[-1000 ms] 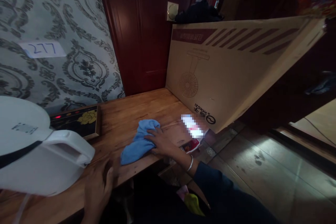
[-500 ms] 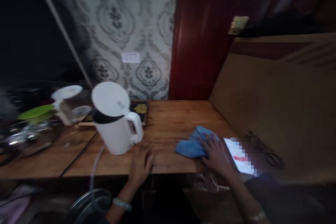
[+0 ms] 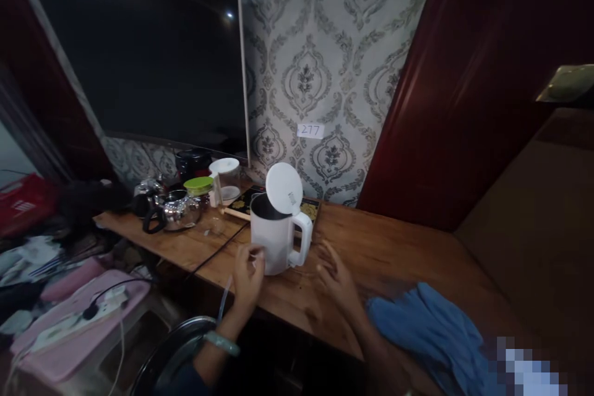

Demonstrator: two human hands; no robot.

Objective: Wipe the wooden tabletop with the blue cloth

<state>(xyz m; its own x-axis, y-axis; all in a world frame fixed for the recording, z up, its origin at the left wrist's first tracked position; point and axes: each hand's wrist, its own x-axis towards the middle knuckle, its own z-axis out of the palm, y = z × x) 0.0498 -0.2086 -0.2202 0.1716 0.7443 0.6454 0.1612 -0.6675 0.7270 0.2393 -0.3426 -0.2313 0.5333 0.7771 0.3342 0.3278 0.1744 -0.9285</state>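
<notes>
A white electric kettle [image 3: 271,240] stands on the wooden table, its lid [image 3: 284,189] tilted up and its dark inside partly showing. My left hand [image 3: 248,275] is at the kettle's lower left front, thumb and fingers curled in a pinch; what they hold, if anything, I cannot make out. A clear tube [image 3: 224,300] runs down behind that hand toward a round metal basin [image 3: 160,349] below the table edge. To the right of the kettle's handle, my right hand [image 3: 335,272] is apart from it, fingers loosely bent and holding nothing. A blue cloth [image 3: 431,334] lies to its right.
Behind the kettle is a black-and-gold patterned tray [image 3: 310,210]. Left of it stand a glass jug with white lid [image 3: 226,178], a green-lidded jar [image 3: 199,184] and a shiny teapot [image 3: 179,211]. A power strip [image 3: 106,303] rests on a pink stool [image 3: 65,352]. Cardboard [image 3: 533,223] borders the right.
My right hand has left the blue cloth and moved left toward the kettle's handle. My left hand has come to the kettle's front. The view has turned left.
</notes>
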